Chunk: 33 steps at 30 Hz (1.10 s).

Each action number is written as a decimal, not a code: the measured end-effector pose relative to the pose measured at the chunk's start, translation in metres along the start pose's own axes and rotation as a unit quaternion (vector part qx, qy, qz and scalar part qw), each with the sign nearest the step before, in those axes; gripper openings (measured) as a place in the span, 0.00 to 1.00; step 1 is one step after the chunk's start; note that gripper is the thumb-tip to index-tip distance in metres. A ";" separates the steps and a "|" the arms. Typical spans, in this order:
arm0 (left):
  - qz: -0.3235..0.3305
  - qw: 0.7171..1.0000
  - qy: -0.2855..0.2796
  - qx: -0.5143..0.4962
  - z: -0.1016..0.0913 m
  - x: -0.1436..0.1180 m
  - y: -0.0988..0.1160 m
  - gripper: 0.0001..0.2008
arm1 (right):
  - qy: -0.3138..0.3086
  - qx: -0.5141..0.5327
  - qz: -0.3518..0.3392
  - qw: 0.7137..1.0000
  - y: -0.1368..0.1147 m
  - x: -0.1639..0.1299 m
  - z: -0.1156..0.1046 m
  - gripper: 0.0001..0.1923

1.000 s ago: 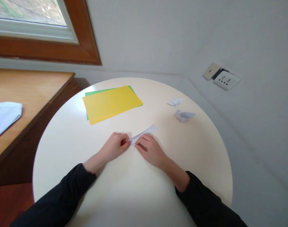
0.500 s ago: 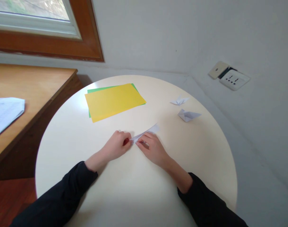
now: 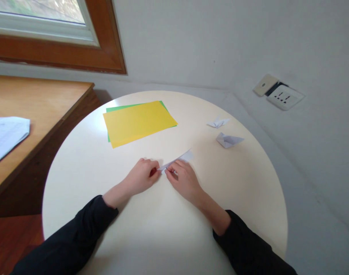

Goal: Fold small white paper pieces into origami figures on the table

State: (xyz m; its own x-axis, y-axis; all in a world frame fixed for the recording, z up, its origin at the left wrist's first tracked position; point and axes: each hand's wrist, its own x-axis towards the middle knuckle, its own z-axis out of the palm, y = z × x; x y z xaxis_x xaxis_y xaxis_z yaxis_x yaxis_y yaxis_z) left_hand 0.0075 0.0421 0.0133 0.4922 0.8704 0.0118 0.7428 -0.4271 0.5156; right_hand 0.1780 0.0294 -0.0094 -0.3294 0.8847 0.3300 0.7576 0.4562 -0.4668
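On the round table (image 3: 77, 179), near its middle, lies a folded strip of white paper (image 3: 182, 157). Left hand (image 3: 141, 176) pinches the near end of the paper with closed fingers. Right hand (image 3: 184, 179) presses on the paper just beside it, fingers bent and close together. Behind them lies a yellow sheet (image 3: 138, 122) on a green sheet (image 3: 113, 109). Two small paper figures (image 3: 228, 139) stand at the right.
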 end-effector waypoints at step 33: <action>-0.087 0.992 0.072 0.049 0.004 -0.006 0.008 0.04 | -0.008 -0.041 0.017 0.999 -0.003 0.001 0.004 0.06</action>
State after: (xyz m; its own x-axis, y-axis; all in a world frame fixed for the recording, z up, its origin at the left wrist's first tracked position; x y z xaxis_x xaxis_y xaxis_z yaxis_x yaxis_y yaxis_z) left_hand 0.0122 0.0325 0.0140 0.2882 0.9560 0.0550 0.8551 -0.2828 0.4345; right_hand 0.1727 0.0294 -0.0111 -0.3112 0.9012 0.3016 0.8117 0.4171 -0.4089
